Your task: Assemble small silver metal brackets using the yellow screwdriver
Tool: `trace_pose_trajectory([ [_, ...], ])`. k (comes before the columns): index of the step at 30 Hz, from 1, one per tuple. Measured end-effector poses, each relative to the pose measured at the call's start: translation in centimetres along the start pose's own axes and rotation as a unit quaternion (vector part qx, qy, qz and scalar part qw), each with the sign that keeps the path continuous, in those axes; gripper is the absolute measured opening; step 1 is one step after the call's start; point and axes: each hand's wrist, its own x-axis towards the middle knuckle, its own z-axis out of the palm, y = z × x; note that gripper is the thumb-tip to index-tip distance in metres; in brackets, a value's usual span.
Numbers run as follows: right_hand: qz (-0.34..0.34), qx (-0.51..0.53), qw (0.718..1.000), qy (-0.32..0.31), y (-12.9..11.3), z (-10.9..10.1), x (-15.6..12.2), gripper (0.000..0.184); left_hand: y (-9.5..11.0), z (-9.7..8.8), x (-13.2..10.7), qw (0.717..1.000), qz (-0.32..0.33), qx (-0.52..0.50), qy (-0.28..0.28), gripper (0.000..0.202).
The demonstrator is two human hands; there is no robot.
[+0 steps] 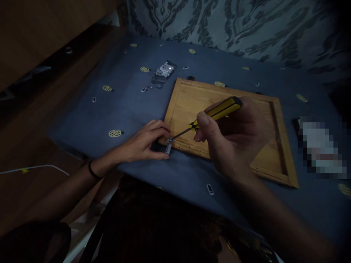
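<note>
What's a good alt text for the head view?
A right hand holds a yellow-and-black screwdriver, its tip at a small metal hinge by the near left corner of a framed wooden panel. The left hand has its fingers and thumb around the hinge. More metal parts lie beyond on a blue pineapple-print cloth.

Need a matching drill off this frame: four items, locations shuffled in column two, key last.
Items:
1. Screwdriver
2. Dark band
3. Small metal fitting
4. Cluster of metal parts

Locations:
A. Around the left wrist
B. On the blue cloth, off the wooden panel's far left corner
C. At the panel's near left corner, by the left hand
D. Held in the right hand

Pairs: 1-D, 2-A, 3-C, 4-B
</note>
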Motion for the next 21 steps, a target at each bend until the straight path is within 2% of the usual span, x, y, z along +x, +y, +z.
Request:
trace_pose_trajectory([
  [11, 0.028, 0.008, 1.0, 0.0, 0.24, 0.13, -0.2, 0.033, -0.17, 0.1, 0.02, 1.0, 0.02, -0.002, 0.011, 0.039],
  [18, 0.032, 0.009, 0.999, -0.005, 0.4, 0.13, -0.44, 0.031, 0.0, 0.01, 0.04, 1.0, 0.008, 0.003, 0.003, 0.039],
  [21, 0.041, 0.025, 0.998, -0.033, 0.01, -0.18, -0.11, 0.027, -0.03, 0.02, 0.06, 1.0, 0.001, 0.005, -0.001, 0.04],
])
